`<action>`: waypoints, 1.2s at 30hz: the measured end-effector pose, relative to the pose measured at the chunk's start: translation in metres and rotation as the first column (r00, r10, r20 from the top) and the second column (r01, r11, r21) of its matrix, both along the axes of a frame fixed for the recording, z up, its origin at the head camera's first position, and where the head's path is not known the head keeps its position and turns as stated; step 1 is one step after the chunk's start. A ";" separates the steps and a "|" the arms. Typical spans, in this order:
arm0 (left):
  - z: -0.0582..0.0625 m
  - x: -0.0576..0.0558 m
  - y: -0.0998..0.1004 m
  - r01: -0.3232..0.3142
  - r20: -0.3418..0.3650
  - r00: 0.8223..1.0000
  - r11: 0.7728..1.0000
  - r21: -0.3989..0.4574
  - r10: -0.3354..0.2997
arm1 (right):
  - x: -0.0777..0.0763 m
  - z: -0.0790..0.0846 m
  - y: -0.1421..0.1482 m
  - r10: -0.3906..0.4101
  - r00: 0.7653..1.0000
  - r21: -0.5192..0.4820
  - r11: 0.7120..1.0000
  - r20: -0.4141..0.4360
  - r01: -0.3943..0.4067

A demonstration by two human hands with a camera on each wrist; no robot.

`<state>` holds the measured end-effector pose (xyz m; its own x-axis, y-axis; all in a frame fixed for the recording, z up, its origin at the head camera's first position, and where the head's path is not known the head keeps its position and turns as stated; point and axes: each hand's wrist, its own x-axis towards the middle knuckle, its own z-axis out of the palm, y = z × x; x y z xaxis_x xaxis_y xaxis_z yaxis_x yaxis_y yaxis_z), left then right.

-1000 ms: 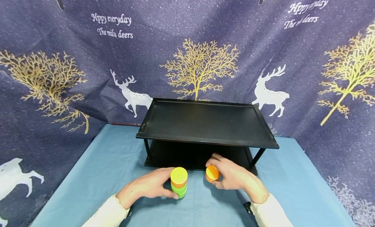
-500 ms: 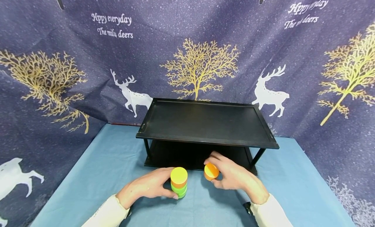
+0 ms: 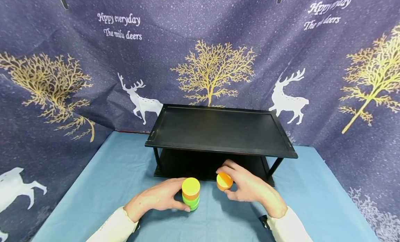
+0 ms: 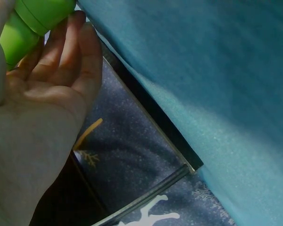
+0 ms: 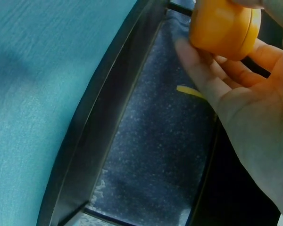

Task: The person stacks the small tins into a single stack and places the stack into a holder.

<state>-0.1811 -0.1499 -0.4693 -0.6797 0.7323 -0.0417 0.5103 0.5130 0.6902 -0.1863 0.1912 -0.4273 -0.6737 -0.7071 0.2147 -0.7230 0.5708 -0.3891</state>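
1. The left hand [image 3: 164, 195] grips a stack from the side facing the left edge of the counter [image 3: 122, 172], thumb toward the near edge and fingers toward the far edge.
2. That stack has a green piece [image 3: 191, 201] below and a yellow-topped piece [image 3: 191, 188] with an orange side above. It is upright, in front of the black rack [image 3: 218, 131], roughly midway between the counter's left and right edges. Whether its base touches the counter is hard to tell.
3. In the left wrist view, a seam runs round the green piece, and the fingers curve behind it.
4. The right hand [image 3: 248, 186] holds an orange cylinder [image 3: 224, 182] between thumb and fingers, on the side toward the counter's right edge. The cylinder is near the stack but apart from it, by the front edge of the rack's lower shelf [image 3: 187, 164].
5. In the right wrist view, a line circles the orange cylinder close to one end.
6. The rack stands toward the counter's far edge, between its two far corners.
7. Blue cloth covers the counter; behind rises a dark blue backdrop [image 3: 156, 54] printed with white deer [image 3: 288, 100] and golden trees [image 3: 215, 70].
8. A pale sleeve [image 3: 289, 225] covers each forearm.
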 end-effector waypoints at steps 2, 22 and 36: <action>0.000 0.000 0.000 -0.003 0.001 1.000 1.000 -0.003 0.003 | 0.000 0.000 0.000 0.002 1.000 -0.007 1.000 -0.008 -0.002; 0.000 -0.001 0.000 -0.001 0.017 1.000 1.000 0.005 0.001 | 0.005 0.007 -0.006 -0.003 1.000 -0.060 0.998 0.000 0.003; -0.001 -0.001 -0.001 0.003 0.015 1.000 1.000 0.005 -0.003 | 0.008 0.010 -0.008 -0.015 1.000 -0.138 0.990 -0.025 0.011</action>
